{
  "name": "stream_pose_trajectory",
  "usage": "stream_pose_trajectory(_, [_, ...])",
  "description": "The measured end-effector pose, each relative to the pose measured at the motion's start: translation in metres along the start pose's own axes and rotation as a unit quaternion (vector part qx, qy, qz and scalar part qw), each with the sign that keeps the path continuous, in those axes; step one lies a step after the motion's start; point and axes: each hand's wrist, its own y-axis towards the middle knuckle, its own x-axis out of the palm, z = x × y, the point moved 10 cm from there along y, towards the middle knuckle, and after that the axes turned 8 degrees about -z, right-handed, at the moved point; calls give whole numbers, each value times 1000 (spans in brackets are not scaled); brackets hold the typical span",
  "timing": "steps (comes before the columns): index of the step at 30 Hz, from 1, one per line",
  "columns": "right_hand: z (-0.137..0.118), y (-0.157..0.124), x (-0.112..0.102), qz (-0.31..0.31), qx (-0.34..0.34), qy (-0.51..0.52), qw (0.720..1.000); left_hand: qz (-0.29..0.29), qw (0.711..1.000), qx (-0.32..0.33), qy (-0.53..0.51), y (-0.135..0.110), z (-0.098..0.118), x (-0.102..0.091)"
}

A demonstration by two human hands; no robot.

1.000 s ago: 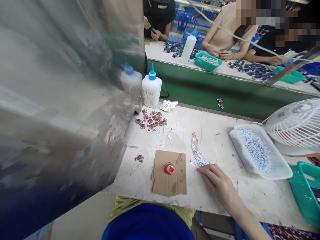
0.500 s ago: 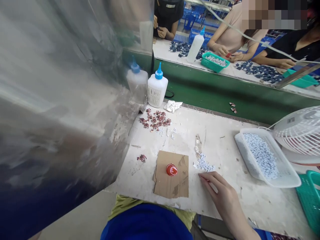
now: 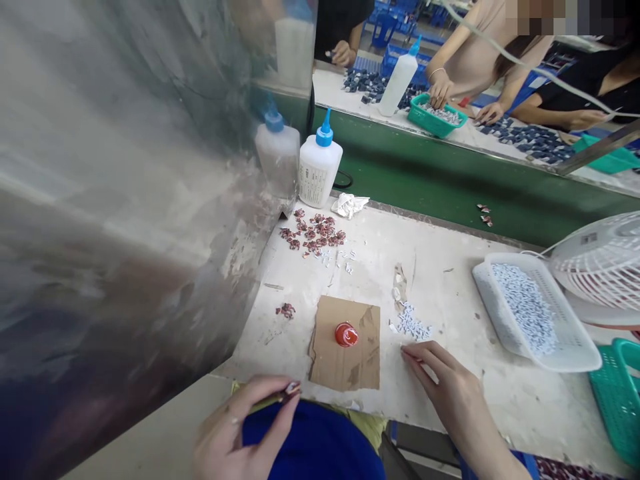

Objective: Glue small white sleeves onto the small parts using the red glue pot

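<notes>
Over there, the left hand (image 3: 245,427) pinches a small brown piece (image 3: 291,391) between thumb and forefinger at the near edge of the worktop (image 3: 435,293). The right hand (image 3: 404,351) curls beside the white bits (image 3: 414,324), thumb near finger; I can't tell whether they meet or grip anything.

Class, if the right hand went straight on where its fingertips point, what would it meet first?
The right hand would likely meet the cardboard first, or pass above it; its height is unclear.
</notes>
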Motion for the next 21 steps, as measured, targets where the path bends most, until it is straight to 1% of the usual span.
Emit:
stream_pose_trajectory(2, [-2, 2, 0, -2, 0, 6, 1000, -36, 999, 0, -2, 14, 0, 19])
stream_pose_trajectory(3, [-4, 3, -1, -3, 1, 11, 1000, -45, 999, 1, -4, 19, 0, 25])
stream_pose_trajectory(6, [-12, 10, -4, -5, 3, 39, 999, -62, 998, 4, -12, 28, 4, 34])
stream_pose_trajectory(10, [-33, 23, 1, -14, 3, 104, 994, -56, 998, 11, -20, 35, 12, 34])
stream_pose_trajectory(14, [-51, 31, 12, -22, 6, 170, 985, -74, 996, 49, -20, 38, 23, 36])
stream_pose_trajectory(17, [-58, 33, 15, -16, -5, 201, 980, -80, 995, 51, -29, 36, 20, 36])
stream_pose_trajectory(21, [-65, 34, 13, 1, -27, 210, 977, -72, 995, 53, -43, 34, 11, 33])
